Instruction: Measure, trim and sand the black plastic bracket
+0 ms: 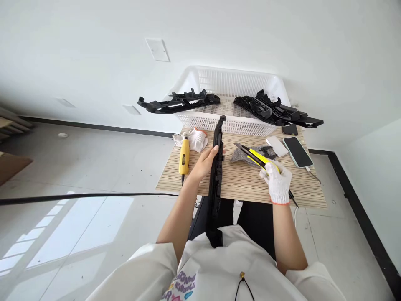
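My bare left hand (205, 163) is wrapped round a long black plastic bracket (215, 179), which runs from the table toward my waist with its lower end against my shirt. On the right, my right hand (277, 179) wears a white knit glove with an orange cuff. It grips a yellow and black utility knife (258, 157), whose blade points up and left, apart from the bracket. Beneath the knife lies a grey cloth (239, 156). Left of my left hand, a yellow handheld power tool (184, 156) rests on the wooden table (242, 184).
A white plastic basket (234, 75) stands behind, with several black plastic brackets (181, 102) across its rim. A white glove (198, 140) lies at the table's left. Right are a white box (277, 146), a phone (297, 152) on a cable and a small black object (290, 129).
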### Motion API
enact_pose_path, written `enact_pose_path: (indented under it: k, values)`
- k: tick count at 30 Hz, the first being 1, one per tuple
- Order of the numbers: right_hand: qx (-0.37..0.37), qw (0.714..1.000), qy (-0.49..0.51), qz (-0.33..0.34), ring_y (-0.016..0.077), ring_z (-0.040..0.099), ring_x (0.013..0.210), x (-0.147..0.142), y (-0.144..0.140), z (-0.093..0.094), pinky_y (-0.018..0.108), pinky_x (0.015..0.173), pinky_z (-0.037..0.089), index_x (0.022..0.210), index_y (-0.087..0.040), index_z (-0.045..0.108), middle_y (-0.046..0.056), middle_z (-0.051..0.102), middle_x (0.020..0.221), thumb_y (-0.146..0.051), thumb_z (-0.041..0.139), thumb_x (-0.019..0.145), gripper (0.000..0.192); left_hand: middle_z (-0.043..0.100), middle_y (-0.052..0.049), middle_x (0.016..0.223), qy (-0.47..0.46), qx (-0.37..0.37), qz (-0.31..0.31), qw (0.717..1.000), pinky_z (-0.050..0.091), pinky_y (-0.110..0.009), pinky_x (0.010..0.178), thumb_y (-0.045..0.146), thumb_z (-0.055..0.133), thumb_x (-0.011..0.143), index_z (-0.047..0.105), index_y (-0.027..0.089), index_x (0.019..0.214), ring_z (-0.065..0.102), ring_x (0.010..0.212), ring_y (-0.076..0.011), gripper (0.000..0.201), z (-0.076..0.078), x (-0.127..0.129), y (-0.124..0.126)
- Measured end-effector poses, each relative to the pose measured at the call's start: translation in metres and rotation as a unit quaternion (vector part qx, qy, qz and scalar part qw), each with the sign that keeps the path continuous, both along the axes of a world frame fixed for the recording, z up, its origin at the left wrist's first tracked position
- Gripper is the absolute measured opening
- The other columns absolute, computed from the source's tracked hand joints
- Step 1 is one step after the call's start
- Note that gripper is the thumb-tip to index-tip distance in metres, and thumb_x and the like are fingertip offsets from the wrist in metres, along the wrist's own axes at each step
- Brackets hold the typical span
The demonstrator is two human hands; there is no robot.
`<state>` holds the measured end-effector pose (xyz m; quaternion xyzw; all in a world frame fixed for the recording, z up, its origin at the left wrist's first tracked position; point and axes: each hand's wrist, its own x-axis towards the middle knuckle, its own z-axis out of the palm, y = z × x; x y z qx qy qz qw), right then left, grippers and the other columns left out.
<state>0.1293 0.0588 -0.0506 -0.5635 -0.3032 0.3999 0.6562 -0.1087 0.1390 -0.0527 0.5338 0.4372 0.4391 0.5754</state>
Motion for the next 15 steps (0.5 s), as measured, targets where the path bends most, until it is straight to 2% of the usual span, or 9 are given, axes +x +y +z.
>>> enact_pose_path:
  k: [2, 4, 7, 9, 11, 12, 13, 14, 15]
  values:
    - [-0.015, 0.999, 0.026, -0.012, 0.0076, 0.049, 0.044, -0.005, -0.010, -0.007, 0.021, 0.043, 0.041, 0.085, -0.015, 0.074, -0.005, 0.053, 0.053, -0.035, 0.077, 0.070, 0.025, 0.074, -0.012, 0.110, 0.007, -0.015, 0.025, 1.000, 0.053, -0.039, 0.097, 0.070, 0.050, 0.092, 0.069, 0.014, 0.119, 0.069, 0.103, -0.0256, 0.065, -0.004, -0.004, -0.007]
    - [-0.027, 0.999, 0.033, -0.010, 0.0075, 0.050, 0.045, -0.008, -0.016, -0.011, 0.020, 0.043, 0.042, 0.083, -0.015, 0.073, -0.005, 0.052, 0.053, -0.035, 0.077, 0.070, 0.024, 0.071, -0.013, 0.117, 0.044, 0.014, 0.083, 0.995, 0.051, -0.041, 0.102, 0.068, 0.046, 0.095, 0.066, 0.016, 0.122, 0.067, 0.111, -0.0263, 0.062, -0.008, -0.007, -0.012]
    - [-0.054, 0.998, 0.036, -0.019, 0.0078, 0.052, 0.044, -0.007, -0.019, -0.011, 0.020, 0.044, 0.047, 0.082, -0.016, 0.072, -0.006, 0.053, 0.053, -0.038, 0.078, 0.069, 0.027, 0.059, -0.015, 0.137, 0.127, 0.164, 0.226, 0.952, 0.048, -0.041, 0.105, 0.059, 0.045, 0.100, 0.056, 0.018, 0.133, 0.059, 0.123, -0.0248, 0.054, 0.000, -0.007, -0.026]
    - [-0.078, 0.995, 0.043, -0.041, 0.0091, 0.056, 0.045, -0.007, -0.018, -0.010, 0.021, 0.047, 0.051, 0.080, -0.017, 0.070, -0.005, 0.056, 0.055, -0.040, 0.080, 0.066, 0.029, 0.056, -0.015, 0.139, 0.156, 0.287, 0.264, 0.908, 0.050, -0.040, 0.103, 0.048, 0.045, 0.103, 0.052, 0.020, 0.136, 0.058, 0.123, -0.0229, 0.045, 0.022, -0.004, -0.049]
    - [-0.093, 0.992, 0.048, -0.063, 0.0098, 0.057, 0.046, -0.007, -0.017, -0.008, 0.021, 0.046, 0.052, 0.076, -0.018, 0.066, -0.004, 0.058, 0.056, -0.040, 0.080, 0.063, 0.029, 0.065, -0.008, 0.125, 0.152, 0.390, 0.187, 0.889, 0.051, -0.040, 0.102, 0.037, 0.046, 0.103, 0.059, 0.026, 0.130, 0.061, 0.118, -0.0211, 0.031, 0.055, 0.000, -0.084]
    - [-0.098, 0.992, 0.048, -0.067, 0.0097, 0.056, 0.045, -0.007, -0.017, -0.006, 0.021, 0.045, 0.051, 0.073, -0.018, 0.064, -0.004, 0.057, 0.055, -0.039, 0.079, 0.063, 0.028, 0.069, -0.005, 0.116, 0.142, 0.415, 0.093, 0.894, 0.053, -0.039, 0.100, 0.035, 0.046, 0.103, 0.064, 0.031, 0.124, 0.064, 0.112, -0.0201, 0.028, 0.075, 0.002, -0.105]
    - [-0.102, 0.991, 0.044, -0.069, 0.0096, 0.055, 0.044, -0.008, -0.016, -0.005, 0.020, 0.043, 0.048, 0.070, -0.019, 0.062, -0.004, 0.056, 0.053, -0.038, 0.078, 0.064, 0.026, 0.072, -0.002, 0.109, 0.134, 0.412, -0.011, 0.901, 0.056, -0.037, 0.095, 0.036, 0.050, 0.100, 0.067, 0.037, 0.121, 0.067, 0.107, -0.0199, 0.027, 0.094, 0.005, -0.126]
    - [-0.103, 0.991, 0.039, -0.070, 0.0095, 0.054, 0.044, -0.008, -0.016, -0.004, 0.019, 0.041, 0.046, 0.068, -0.019, 0.059, -0.004, 0.054, 0.052, -0.037, 0.076, 0.065, 0.025, 0.074, -0.001, 0.103, 0.129, 0.373, -0.073, 0.916, 0.058, -0.037, 0.091, 0.037, 0.051, 0.098, 0.068, 0.041, 0.120, 0.069, 0.103, -0.0203, 0.028, 0.111, 0.009, -0.146]
    - [-0.104, 0.992, 0.032, -0.069, 0.0096, 0.054, 0.043, -0.009, -0.016, -0.003, 0.019, 0.040, 0.044, 0.066, -0.020, 0.057, -0.004, 0.053, 0.050, -0.036, 0.075, 0.066, 0.024, 0.075, -0.001, 0.101, 0.131, 0.309, -0.092, 0.938, 0.059, -0.040, 0.090, 0.037, 0.048, 0.098, 0.069, 0.047, 0.119, 0.070, 0.102, -0.0224, 0.031, 0.125, 0.011, -0.164]
